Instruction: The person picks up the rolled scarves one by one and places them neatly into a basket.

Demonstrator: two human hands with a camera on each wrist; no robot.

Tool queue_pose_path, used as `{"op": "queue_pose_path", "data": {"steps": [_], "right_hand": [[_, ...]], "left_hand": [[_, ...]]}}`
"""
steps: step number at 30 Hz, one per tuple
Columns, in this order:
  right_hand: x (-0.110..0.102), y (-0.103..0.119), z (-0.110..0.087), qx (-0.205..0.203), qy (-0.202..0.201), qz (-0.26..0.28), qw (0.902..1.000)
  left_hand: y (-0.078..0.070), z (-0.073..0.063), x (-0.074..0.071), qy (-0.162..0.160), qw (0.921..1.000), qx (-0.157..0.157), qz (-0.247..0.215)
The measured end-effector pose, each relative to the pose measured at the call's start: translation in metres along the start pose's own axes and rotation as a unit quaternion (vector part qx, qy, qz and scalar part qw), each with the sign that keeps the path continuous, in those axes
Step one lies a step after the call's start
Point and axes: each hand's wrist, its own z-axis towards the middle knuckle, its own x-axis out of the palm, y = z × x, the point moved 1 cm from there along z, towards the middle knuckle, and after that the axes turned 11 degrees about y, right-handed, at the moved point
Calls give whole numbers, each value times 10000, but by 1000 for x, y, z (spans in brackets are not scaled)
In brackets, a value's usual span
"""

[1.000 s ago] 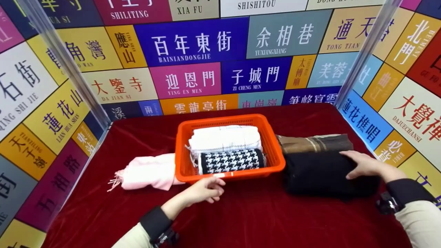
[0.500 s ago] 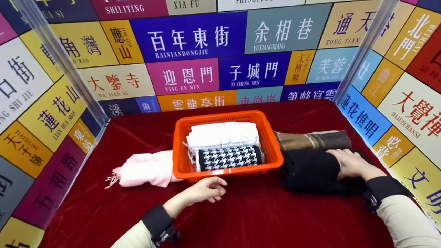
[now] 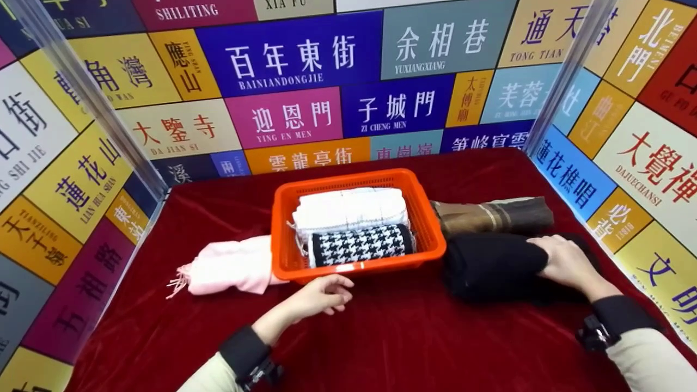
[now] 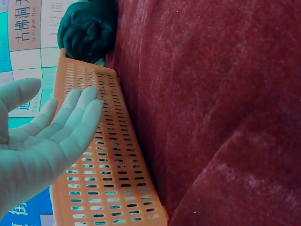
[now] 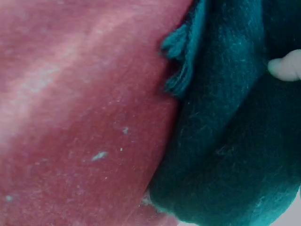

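One brown scarf (image 3: 493,214) behind black roll (image 3: 489,269), right hand (image 3: 568,262) round it, left hand (image 3: 311,299) loose.

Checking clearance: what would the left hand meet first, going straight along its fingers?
Likely the orange basket, at its near wall; depth is unclear, so the left hand might skim past toward the black rolled cloth.

Operator: Which items show incompletely?
Technician: The basket (image 3: 392,263) hides the left end of the brown roll (image 3: 495,215) and part of the pink scarf (image 3: 231,267).
Operator: And the right wrist view?
Technician: Its edge crops the right hand (image 5: 288,66) to one digit tip; the black cloth (image 5: 225,150) is cut off too.
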Motion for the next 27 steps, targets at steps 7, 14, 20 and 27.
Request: {"op": "queue_pose_path", "data": {"steps": [7, 14, 20, 27], "right_hand": [[-32, 19, -8, -590, -613, 233, 9961], [-71, 60, 4, -1051, -845, 522, 9895], [-81, 106, 26, -1642, -584, 586, 9829], [-53, 165, 55, -2223, -115, 1010, 9697]], "left_hand": [[1, -3, -5, -79, 9999, -14, 132], [0, -5, -9, -230, 9997, 27, 48], [-1, -5, -6, -278, 9996, 91, 38], [-6, -6, -4, -144, 9984, 529, -155]]}}
